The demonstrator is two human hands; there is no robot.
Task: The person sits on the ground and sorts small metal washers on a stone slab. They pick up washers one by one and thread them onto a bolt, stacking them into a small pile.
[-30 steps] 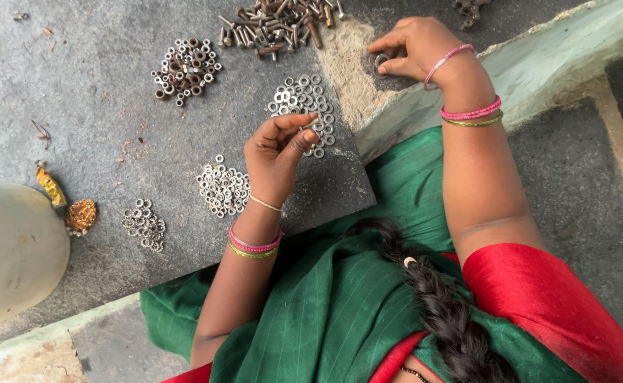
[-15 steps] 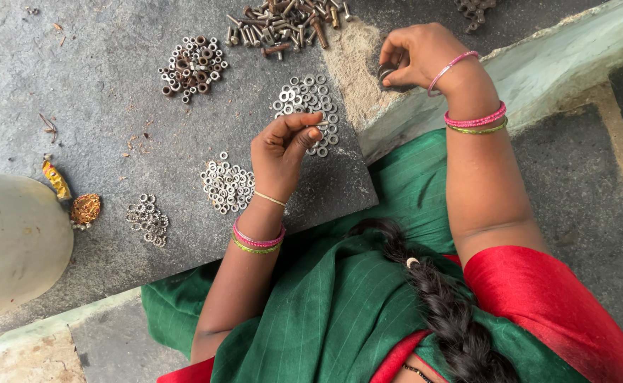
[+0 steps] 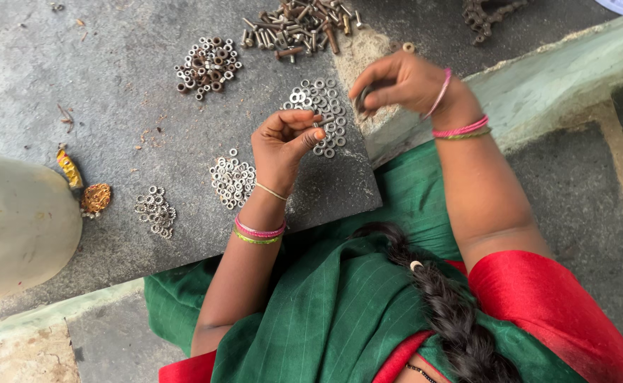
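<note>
While hovering above the slab's near edge, left hand pinched, contents unclear. Right hand curled on a small dark piece, just right of the washer pile between both hands.

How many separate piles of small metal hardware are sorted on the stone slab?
6, maybe more beyond the frame: rusty bolts top centre, rusty nuts upper left, shiny washers by the hands, silver rings mid-slab, small ring pile lower left, chain-like heap top right.

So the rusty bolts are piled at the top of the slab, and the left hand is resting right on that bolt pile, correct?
Not quite. In the head view the rusty bolts do lie at the top of the slab, but the left hand is lower, beside the shiny washers.
</note>
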